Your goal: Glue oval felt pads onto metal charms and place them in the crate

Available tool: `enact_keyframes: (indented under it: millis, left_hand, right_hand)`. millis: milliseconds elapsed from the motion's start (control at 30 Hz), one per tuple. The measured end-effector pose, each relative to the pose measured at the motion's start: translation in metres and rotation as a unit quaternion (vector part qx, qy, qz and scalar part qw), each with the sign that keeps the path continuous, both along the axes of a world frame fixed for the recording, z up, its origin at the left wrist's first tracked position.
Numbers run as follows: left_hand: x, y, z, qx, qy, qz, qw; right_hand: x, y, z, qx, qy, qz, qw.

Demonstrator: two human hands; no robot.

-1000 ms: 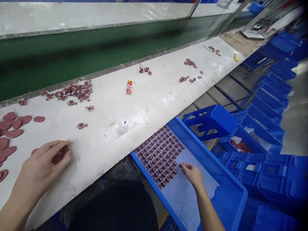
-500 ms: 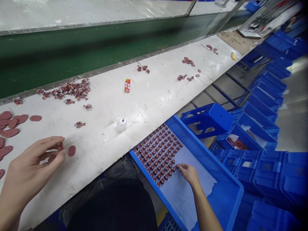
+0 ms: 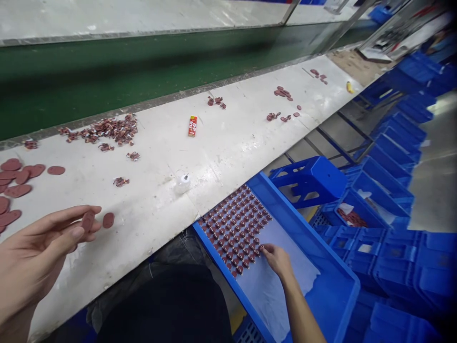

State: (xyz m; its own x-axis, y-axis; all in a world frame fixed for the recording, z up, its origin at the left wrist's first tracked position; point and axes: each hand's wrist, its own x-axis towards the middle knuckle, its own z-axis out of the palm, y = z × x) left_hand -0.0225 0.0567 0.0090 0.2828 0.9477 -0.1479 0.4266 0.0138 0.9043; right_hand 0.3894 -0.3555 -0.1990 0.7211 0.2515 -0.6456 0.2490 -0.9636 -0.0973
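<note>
My left hand (image 3: pixel 53 243), over the white bench, pinches a reddish-brown oval disc (image 3: pixel 87 221) between thumb and fingers. Another loose oval disc (image 3: pixel 108 220) lies on the bench just beyond its fingertips. Down to the right, my right hand (image 3: pixel 277 259) reaches into a blue tray (image 3: pixel 342 281). Its thumb and forefinger are closed on a small reddish-brown piece at the edge of the rows. Those rows of small assembled pieces (image 3: pixel 235 224) stand on a white sheet (image 3: pixel 266 295) in the tray.
Left on the bench lie more oval discs (image 3: pixel 17 190) and a heap of small brown parts (image 3: pixel 107 129). A small white bottle (image 3: pixel 183 184) and a red packet (image 3: pixel 193 126) stand or lie mid-bench. A blue stool (image 3: pixel 314 178) and stacked blue crates (image 3: pixel 396 257) are at right.
My left hand has turned and opened out slightly, so the disc in its pinch now shows clearly. My right hand stays at the edge of the rows, shifted only slightly. The view has moved a little.
</note>
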Motion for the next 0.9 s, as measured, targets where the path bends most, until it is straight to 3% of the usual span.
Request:
enact_keyframes:
  millis: [100,267,600,900]
  left_hand:
    - [-0.007,0.000,-0.004,-0.106,-0.091,0.048,0.989]
    - [-0.018,-0.008,-0.006,-0.169,-0.105,0.069,0.978]
    - [-0.040,-0.016,-0.026,-0.209,-0.124,0.108,0.964]
    - [-0.032,-0.022,-0.019,-0.227,-0.134,0.122,0.957]
  right_hand:
    - [0.001,0.002,0.005,-0.009,-0.011,0.009,1.000]
    - [0.007,0.003,0.016,-0.022,-0.042,0.023,0.999]
    - [0.009,0.007,0.015,-0.057,-0.085,0.037,0.994]
    - [0.021,0.007,-0.003,-0.052,-0.047,0.036,0.997]
